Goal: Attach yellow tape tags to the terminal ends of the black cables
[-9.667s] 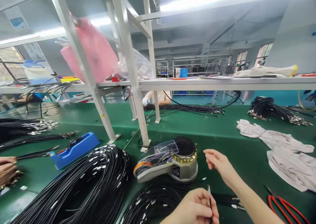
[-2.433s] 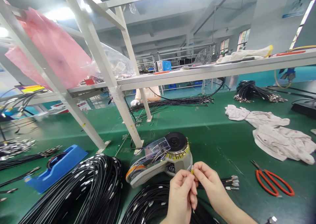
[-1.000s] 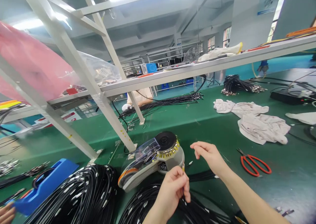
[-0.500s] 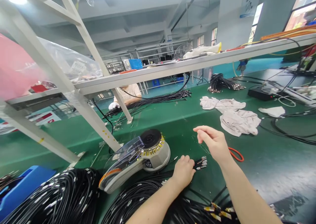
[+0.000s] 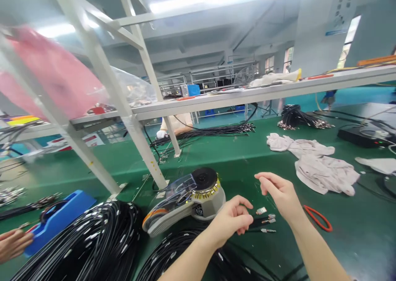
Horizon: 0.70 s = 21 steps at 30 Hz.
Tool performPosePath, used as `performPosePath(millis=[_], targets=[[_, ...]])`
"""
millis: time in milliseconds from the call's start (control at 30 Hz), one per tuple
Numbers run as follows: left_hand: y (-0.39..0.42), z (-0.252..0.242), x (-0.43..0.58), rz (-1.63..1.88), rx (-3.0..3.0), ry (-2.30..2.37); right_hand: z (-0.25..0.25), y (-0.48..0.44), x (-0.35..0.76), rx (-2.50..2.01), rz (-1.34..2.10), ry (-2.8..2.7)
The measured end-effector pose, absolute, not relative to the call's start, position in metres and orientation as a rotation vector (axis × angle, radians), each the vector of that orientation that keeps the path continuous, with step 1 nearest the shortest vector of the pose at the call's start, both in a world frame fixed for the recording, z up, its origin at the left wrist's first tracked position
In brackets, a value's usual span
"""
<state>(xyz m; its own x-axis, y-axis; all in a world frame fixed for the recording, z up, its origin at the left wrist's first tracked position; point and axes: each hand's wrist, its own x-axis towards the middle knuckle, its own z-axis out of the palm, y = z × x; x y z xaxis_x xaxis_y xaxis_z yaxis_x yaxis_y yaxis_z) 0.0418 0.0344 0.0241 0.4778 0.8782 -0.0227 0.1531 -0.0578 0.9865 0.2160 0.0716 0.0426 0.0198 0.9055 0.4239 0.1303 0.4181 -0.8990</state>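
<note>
My left hand [image 5: 233, 221] hovers over the black cables, its fingers loosely bent and thumb and index finger apart. Just right of it lie cable ends with silver metal connectors [image 5: 268, 220]. My right hand [image 5: 280, 194] is raised above the mat, thumb and index finger brought together in a pinch. A faint thin line shows below its fingertips, too fine to name. Behind my left hand stands a round tape dispenser [image 5: 213, 202] with a black top and a yellow-marked ring. A large coil of black cables [image 5: 176, 252] lies under my left forearm.
Another cable coil [image 5: 102, 231] and a blue bin [image 5: 58, 223] are at left, with another person's hand [image 5: 14, 244] beside the bin. White gloves [image 5: 324, 173] and a red-orange loop [image 5: 318, 219] lie at right. A shelf [image 5: 232, 97] crosses above the green bench.
My left hand has lifted off the cable ends and its fingers have loosened. The view has turned left, bringing another person's hand in at the left edge. My right hand keeps its pinch.
</note>
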Motion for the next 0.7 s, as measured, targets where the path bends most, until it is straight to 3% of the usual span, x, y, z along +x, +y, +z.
performPosePath(millis=[200, 467, 700], targets=[[0.01, 0.056, 0.011, 0.952, 1.175, 0.673, 0.017, 0.078, 0.175, -1.027, 1.077, -1.624], [0.008, 0.018, 0.0, 0.972, 0.43, 0.384, -0.008, 0.103, 0.145, -1.123, 1.291, -1.561], [0.01, 0.002, -0.012, 0.971, 0.202, 0.357, -0.007, 0.128, 0.124, -1.124, 1.488, -1.399]])
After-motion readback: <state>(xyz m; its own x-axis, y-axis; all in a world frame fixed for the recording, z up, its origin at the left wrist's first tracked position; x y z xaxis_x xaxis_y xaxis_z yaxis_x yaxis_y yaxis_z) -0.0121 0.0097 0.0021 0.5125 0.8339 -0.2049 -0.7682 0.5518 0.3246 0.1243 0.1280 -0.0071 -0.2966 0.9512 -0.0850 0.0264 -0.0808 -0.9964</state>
